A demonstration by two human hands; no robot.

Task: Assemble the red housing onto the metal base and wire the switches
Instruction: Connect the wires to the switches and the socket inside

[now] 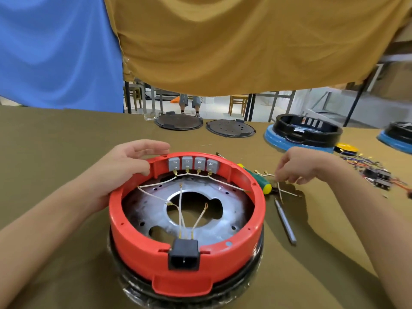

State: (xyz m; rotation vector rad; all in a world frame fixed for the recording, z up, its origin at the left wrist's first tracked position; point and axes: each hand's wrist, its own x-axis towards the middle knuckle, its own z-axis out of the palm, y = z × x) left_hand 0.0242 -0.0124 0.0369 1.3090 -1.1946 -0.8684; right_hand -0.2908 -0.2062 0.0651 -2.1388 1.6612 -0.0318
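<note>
The red housing [138, 244] sits on the round metal base [225, 217] in the centre of the table. Several grey switches [193, 163] line its far inner wall, joined by white wires [156, 196]. A black power socket [184, 254] fills the near notch. My left hand [127, 168] grips the housing's far left rim. To the right of the housing, my right hand [298, 167] pinches a loose white wire harness [279, 186] with brass terminals, just above the table.
A green and yellow screwdriver [258, 178] and a grey metal rod [285, 221] lie right of the housing. Two dark round lids [179, 121] sit at the back. Black and blue units [305, 134] and a heap of wires and switches [374, 172] are at the right.
</note>
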